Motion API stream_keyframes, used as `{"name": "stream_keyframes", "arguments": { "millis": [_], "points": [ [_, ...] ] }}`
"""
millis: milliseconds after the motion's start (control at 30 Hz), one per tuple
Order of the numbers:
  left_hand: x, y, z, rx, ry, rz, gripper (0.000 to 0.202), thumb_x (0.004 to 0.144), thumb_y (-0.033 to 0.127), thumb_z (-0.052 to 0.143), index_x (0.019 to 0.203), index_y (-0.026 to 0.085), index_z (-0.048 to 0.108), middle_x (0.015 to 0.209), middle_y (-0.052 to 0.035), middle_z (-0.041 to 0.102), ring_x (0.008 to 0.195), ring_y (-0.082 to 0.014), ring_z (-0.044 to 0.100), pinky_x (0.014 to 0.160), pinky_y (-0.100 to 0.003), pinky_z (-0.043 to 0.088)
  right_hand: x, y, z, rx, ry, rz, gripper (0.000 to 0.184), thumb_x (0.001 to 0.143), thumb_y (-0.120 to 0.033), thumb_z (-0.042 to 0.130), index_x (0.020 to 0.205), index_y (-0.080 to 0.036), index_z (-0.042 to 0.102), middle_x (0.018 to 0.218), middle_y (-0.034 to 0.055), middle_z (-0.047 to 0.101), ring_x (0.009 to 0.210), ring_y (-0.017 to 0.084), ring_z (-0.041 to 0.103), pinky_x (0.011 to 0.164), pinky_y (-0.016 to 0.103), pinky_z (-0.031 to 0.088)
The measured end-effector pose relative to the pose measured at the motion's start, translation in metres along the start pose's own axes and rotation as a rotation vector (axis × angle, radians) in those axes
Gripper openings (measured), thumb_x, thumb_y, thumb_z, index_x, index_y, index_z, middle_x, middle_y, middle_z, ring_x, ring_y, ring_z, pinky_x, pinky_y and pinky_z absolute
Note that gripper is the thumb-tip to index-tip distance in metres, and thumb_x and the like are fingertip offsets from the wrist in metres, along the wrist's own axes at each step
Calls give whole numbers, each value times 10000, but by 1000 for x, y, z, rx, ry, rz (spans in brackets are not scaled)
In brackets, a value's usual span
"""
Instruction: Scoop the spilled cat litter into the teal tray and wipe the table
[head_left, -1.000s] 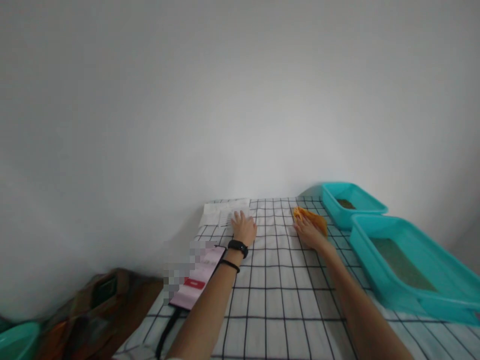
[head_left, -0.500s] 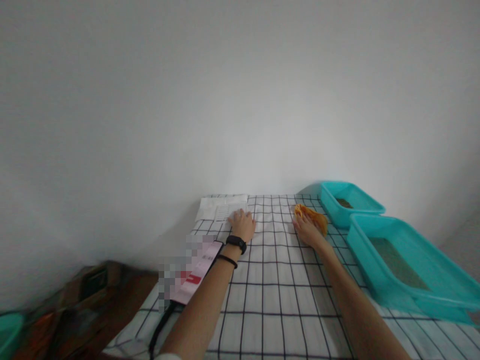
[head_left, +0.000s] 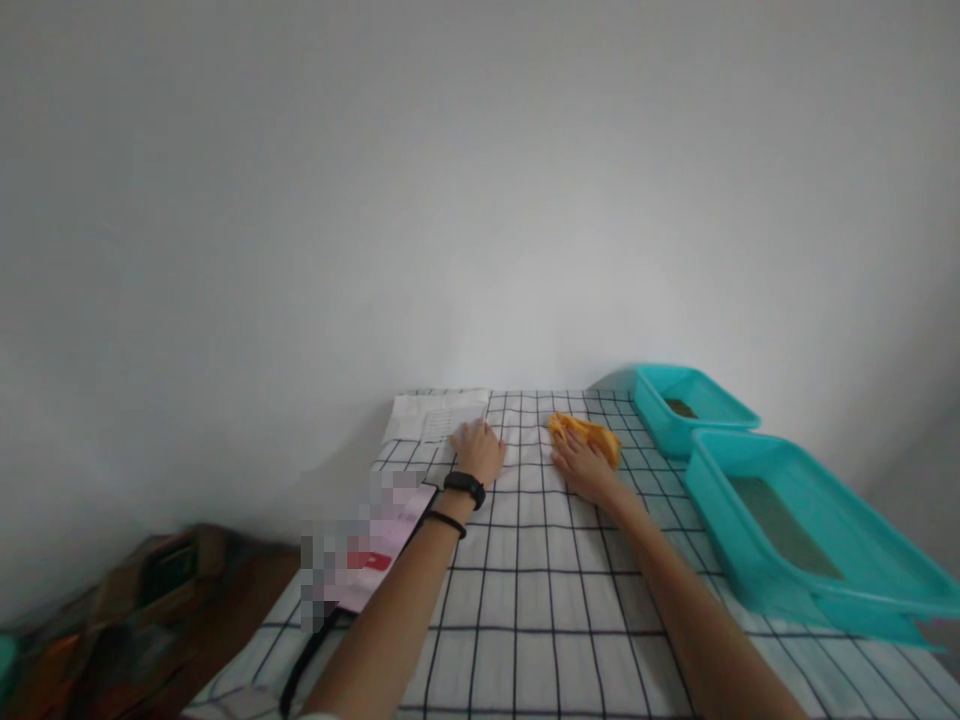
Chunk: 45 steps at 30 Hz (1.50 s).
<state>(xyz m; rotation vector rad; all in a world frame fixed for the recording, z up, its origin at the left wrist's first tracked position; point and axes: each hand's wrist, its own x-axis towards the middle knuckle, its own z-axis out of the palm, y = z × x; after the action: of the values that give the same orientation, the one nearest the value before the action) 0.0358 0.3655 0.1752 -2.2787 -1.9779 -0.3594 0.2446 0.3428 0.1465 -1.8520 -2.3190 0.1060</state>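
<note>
My left hand (head_left: 478, 452) rests on the black-and-white checked tablecloth (head_left: 495, 600), fingers spread, at the near right edge of a white printed sheet (head_left: 442, 415). A black wristband and a thin dark band circle that wrist. To the right, my right hand (head_left: 586, 468) presses on a crumpled orange cloth (head_left: 596, 436), which lies against the tablecloth under and beyond its fingers. Part of the cloth is hidden by the hand. Beside my left forearm lies a pink, dark-edged flat thing (head_left: 390, 550), partly blurred out.
Two turquoise plastic trays stand on the right: a smaller one (head_left: 652, 430) at the back and a larger one (head_left: 739, 560) nearer. Some brownish material lies in each. A pale wall (head_left: 480, 200) rises behind the table. Low on the left is a cardboard box (head_left: 210, 550).
My right hand has slid left with the orange cloth, closer to my left hand. My left hand stays by the sheet. The view has shifted slightly.
</note>
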Motion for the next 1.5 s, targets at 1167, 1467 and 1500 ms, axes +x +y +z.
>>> {"name": "stream_keyframes", "arguments": {
  "millis": [1167,1467,1500],
  "points": [
    [0,2,5,19,-32,-18,519,991,372,341,1403,142,558,1595,-136,422,1422,-437,360,1119,-680,315,6,39,14,-65,36,184,662,1019,-405,266,1604,-98,232,1672,165,187,1542,297,163,1197,534,213],
    [-2,3,10,17,-29,-26,557,990,407,323,1434,135,522,1606,-131,402,1430,-417,342,1142,-660,298,9,49,28,-66,82,152,669,1005,-406,242,1593,-87,264,1646,187,263,1535,322,184,1187,577,224],
    [-2,3,10,17,-30,-26,555,990,407,326,1433,137,523,1606,-132,402,1429,-417,344,1143,-660,294,10,49,29,-64,88,149,669,1005,-410,241,1595,-95,264,1646,184,267,1535,323,183,1187,580,220]
  ]
}}
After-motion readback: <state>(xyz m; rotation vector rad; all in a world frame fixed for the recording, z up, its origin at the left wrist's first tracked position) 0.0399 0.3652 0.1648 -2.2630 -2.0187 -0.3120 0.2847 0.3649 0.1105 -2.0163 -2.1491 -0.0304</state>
